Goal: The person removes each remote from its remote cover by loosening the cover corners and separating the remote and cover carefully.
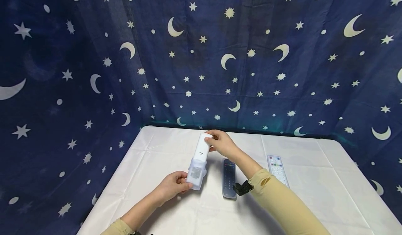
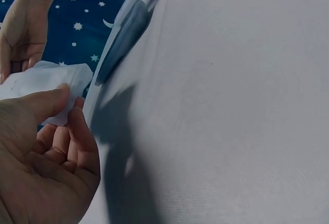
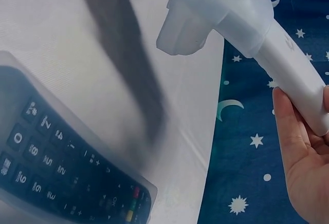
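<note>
Between my hands, above the white table, is a white remote control (image 1: pixel 202 146) with its plain back toward the head camera. A translucent silicone sleeve (image 1: pixel 196 174) encloses its lower part, bunched around the middle; in the right wrist view a loose flap (image 3: pixel 182 31) of it sticks out sideways. My left hand (image 1: pixel 172 186) pinches the sleeve's near end between thumb and fingers. At the far end, my right hand (image 1: pixel 223 145) grips the bare part of the remote. The remote's button side is hidden in the head view.
A dark remote control (image 1: pixel 228 179) in a clear cover lies on the table (image 1: pixel 314 186) under my right forearm. Farther right lies a white remote control (image 1: pixel 277 168) in a cover, partly behind the sleeve of my right arm. A blue star-and-moon curtain (image 1: pixel 213 53) hangs behind the table.
</note>
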Motion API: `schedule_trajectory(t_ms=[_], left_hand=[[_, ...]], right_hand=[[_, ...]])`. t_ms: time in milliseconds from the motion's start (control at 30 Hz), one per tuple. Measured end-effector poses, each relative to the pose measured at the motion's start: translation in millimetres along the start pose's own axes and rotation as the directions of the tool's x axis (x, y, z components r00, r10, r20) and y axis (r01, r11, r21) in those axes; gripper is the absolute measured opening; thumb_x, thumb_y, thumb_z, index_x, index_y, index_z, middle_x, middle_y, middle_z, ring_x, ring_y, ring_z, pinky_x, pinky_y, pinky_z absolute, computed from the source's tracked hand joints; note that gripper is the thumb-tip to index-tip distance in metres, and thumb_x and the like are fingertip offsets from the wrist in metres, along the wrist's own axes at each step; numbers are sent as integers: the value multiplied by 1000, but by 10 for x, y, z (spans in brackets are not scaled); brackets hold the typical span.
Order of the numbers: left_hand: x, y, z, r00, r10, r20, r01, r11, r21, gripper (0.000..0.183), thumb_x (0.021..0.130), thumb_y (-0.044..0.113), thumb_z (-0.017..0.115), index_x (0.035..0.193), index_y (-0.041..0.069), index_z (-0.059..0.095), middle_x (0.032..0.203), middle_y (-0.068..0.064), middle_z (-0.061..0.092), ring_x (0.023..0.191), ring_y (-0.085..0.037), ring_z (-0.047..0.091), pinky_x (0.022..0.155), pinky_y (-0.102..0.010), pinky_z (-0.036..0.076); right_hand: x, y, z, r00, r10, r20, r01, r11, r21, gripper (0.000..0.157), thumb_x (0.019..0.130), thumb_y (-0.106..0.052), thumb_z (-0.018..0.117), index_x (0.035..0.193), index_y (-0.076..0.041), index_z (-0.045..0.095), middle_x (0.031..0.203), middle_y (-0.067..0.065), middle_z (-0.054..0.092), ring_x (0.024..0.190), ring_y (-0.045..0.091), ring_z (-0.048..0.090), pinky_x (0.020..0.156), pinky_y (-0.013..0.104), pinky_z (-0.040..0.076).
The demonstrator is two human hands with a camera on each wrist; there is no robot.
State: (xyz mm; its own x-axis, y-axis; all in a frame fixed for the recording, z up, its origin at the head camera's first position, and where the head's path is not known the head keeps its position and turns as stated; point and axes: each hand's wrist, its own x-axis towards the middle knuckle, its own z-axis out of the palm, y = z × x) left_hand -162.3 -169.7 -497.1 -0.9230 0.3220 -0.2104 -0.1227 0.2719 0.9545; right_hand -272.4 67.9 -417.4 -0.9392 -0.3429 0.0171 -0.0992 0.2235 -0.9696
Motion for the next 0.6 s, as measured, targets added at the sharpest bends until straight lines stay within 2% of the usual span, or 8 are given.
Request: schedule_trajectory(t_ms=[167, 333, 467, 600], left_hand=[[-10, 16, 9, 1000, -4, 29, 4, 1000, 4, 38, 94, 16, 76, 122, -2, 60, 93, -6, 65, 78, -17, 56, 64, -27, 49], [-56, 10, 5, 998, -11, 58, 10, 1000, 7, 42, 93, 16, 76, 127, -1, 59, 92, -7, 63, 74, -17, 53, 59, -26, 46], [-104, -3, -17, 996, -26, 90, 25, 1000, 14, 46, 93, 16, 76, 133, 0, 57, 94, -7, 63, 75, -18, 53, 60, -27, 47], [-116, -6, -24, 994, -47, 99, 50, 998, -23, 43, 91, 15, 75, 128, -1, 59, 99, -7, 66, 85, -19, 60, 73, -31, 53]], right_hand=[[25, 11, 4, 1000, -1, 16, 2, 1000, -10, 34, 103, -10, 61, 134, 4, 60, 112, 16, 66, 91, 24, 68, 76, 37, 61], [35, 14, -27, 1000, 11, 12, -11, 1000, -4, 33, 103, -9, 61, 133, 5, 60, 112, 17, 66, 91, 24, 68, 76, 38, 62], [53, 24, -71, 1000, 7, -1, -7, 1000, 10, 33, 104, -9, 61, 133, 7, 59, 111, 18, 66, 88, 23, 69, 76, 38, 61], [61, 37, -104, 1000, -8, 8, 8, 1000, 28, 33, 104, -9, 60, 133, 8, 59, 110, 20, 65, 87, 23, 69, 77, 39, 61]])
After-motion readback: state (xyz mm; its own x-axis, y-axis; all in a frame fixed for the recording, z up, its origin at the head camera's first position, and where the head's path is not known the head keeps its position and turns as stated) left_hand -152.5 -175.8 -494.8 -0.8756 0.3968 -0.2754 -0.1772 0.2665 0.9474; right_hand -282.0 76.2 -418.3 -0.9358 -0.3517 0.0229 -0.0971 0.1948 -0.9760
